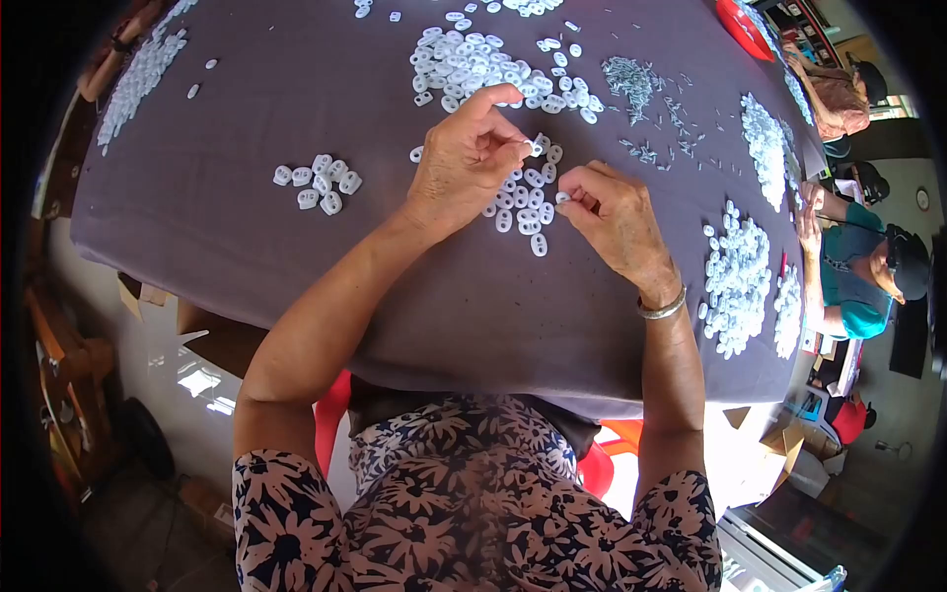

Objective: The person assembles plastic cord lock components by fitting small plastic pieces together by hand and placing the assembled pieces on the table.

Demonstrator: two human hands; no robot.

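Note:
My left hand point(459, 163) is closed in a pinch on a small white oval plastic piece point(536, 148) with holes. Lower and to the right, my right hand point(619, 219), with a bangle at its wrist, pinches another small white piece point(563, 197) between thumb and finger. The two hands are apart. Between and below them several like pieces point(521, 199), each with two dark openings, lie loose on the dark tablecloth point(473, 306). To the left, a small group of thicker white pieces point(322, 183) sits by itself.
A big heap of white pieces point(473, 64) lies beyond my hands. Small grey metal pins or screws point(636, 84) are scattered to its right. More white heaps point(738, 281) line the right side, where other people point(858, 266) sit. A red bowl point(745, 30) stands at the far right.

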